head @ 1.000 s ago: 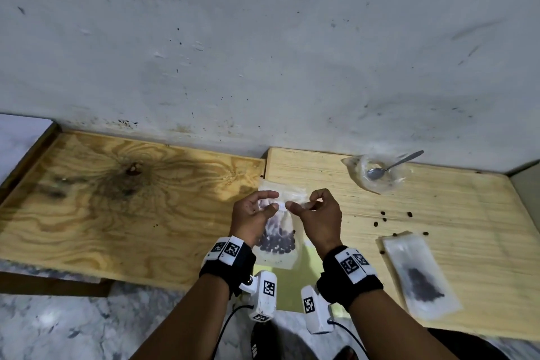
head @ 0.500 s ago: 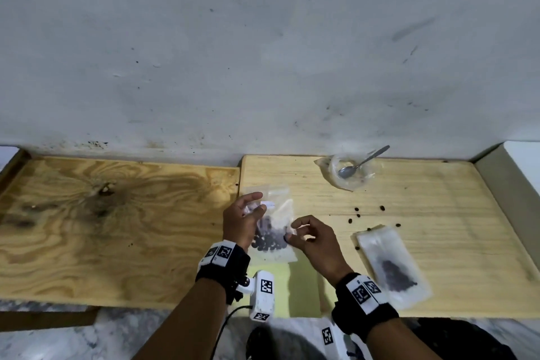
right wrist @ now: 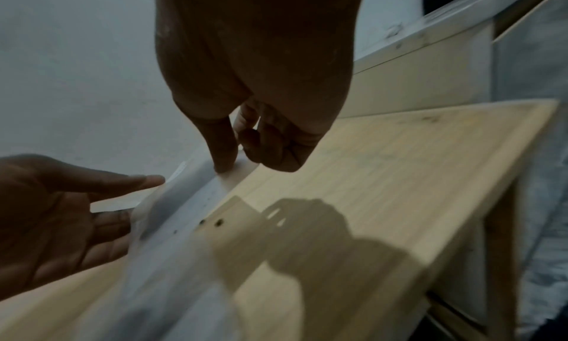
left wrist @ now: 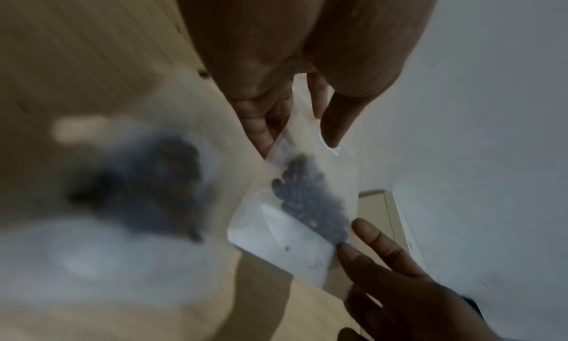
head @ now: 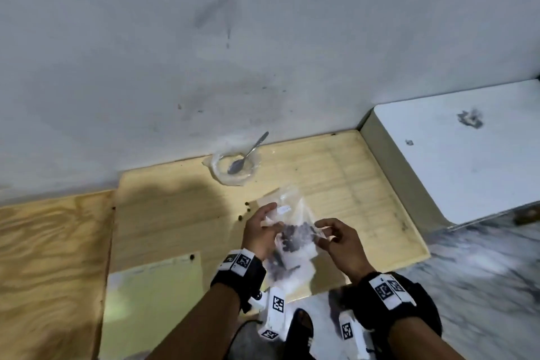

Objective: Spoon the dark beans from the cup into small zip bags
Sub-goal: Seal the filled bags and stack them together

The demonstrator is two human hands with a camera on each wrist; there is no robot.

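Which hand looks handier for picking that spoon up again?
Probably the right hand: it only pinches the zip bag at one corner, while the left hand grips its top. The spoon rests in the cup.

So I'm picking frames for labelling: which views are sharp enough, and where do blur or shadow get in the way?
Head view: bag and spoon readable, edges smeared, a shadow across the board. Left wrist view: held bag sharp, a second bag below it badly blurred. Right wrist view: dim, hands dark, bag smeared, hand shadows on the board.

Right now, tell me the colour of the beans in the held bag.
Dark, nearly black beans in the clear zip bag; the left wrist view shows them best.
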